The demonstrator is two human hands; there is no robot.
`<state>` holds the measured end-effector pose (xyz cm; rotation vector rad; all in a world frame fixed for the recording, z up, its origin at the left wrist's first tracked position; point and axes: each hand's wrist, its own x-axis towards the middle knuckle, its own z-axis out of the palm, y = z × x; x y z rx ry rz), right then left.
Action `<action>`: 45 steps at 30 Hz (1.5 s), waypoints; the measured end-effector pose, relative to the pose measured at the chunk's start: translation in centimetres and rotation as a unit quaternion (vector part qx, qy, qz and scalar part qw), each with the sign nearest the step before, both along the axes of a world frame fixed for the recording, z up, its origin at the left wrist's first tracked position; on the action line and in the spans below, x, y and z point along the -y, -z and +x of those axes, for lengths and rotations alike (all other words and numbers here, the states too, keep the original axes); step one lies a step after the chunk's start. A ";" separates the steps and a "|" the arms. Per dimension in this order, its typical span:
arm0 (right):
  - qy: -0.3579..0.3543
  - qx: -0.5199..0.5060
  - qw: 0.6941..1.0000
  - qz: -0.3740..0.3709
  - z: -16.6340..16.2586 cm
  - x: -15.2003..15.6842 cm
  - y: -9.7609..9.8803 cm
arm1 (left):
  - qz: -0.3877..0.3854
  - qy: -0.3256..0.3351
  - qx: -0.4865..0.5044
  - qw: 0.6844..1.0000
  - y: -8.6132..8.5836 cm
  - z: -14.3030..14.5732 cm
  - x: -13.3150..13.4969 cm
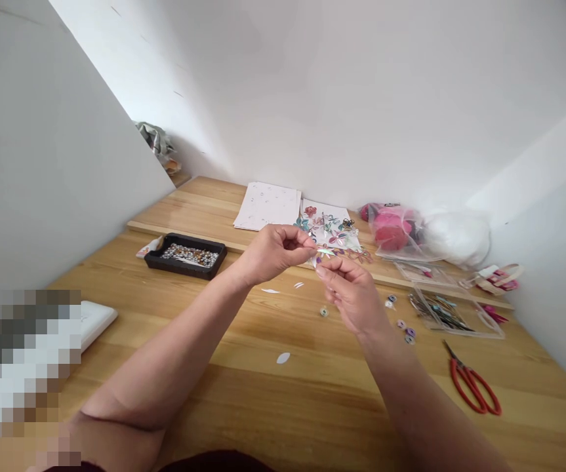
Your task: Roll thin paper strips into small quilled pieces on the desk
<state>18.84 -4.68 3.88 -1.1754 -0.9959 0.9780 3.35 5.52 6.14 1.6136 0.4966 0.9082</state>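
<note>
My left hand is closed in a pinch above the middle of the table. At its fingertips is a small shiny iridescent petal-shaped piece. Just below and to the right, my right hand also pinches, close to the same piece; what sits between its fingers is too small to make out. Behind the fingers, colourful wire flower shapes lie on white paper. White paper-like slivers and a white leaf-shaped piece lie on the wood under my hands. A small spool stands beside my right hand.
A black tray of beads stands at left, with white sheets behind. On the right are red-handled scissors, several small spools, a clear tray of tools and bags of pink and white stuffing. Walls enclose the table.
</note>
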 end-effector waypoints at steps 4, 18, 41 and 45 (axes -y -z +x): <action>0.055 0.151 0.986 0.044 0.2 0.6 0.2 | 0.013 -0.007 -0.012 1.000 0.1 0.1 0.1; 0.097 0.251 0.960 0.082 -0.3 1.2 1.0 | 0.043 -0.026 -0.005 0.999 0.5 0.7 0.3; -0.008 -0.017 1.000 -0.017 1.9 -0.9 0.2 | -0.037 0.083 0.049 0.995 -0.2 0.1 0.3; 0.006 -0.015 1.000 -0.015 2.1 -0.3 1.3 | -0.076 0.112 0.062 0.989 0.1 0.2 0.5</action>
